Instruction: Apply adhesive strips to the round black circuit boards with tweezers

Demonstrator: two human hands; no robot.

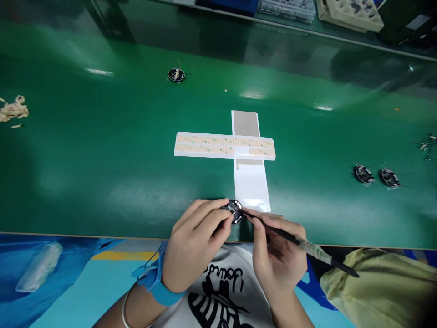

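Observation:
Near the front edge of the table, my left hand (198,241) pinches a small round black electronic part (235,210) between thumb and fingers. Bright components show on its upper face. My right hand (282,255) is closed around a slim black pen-like tool (321,253), its middle wrapped in greyish tape. The tool's tip meets the right side of the round part; whether it grips anything there is too small to tell. Just beyond lies a white backing strip (252,182), crossed by a sheet of small beige adhesive pieces (205,144) with one gap.
Two similar round parts (363,174) with thin wires lie at the right, another round part (176,74) far left of centre. Beige scraps (14,109) sit at the left edge of the green table (102,150). Trays (355,13) line the back shelf.

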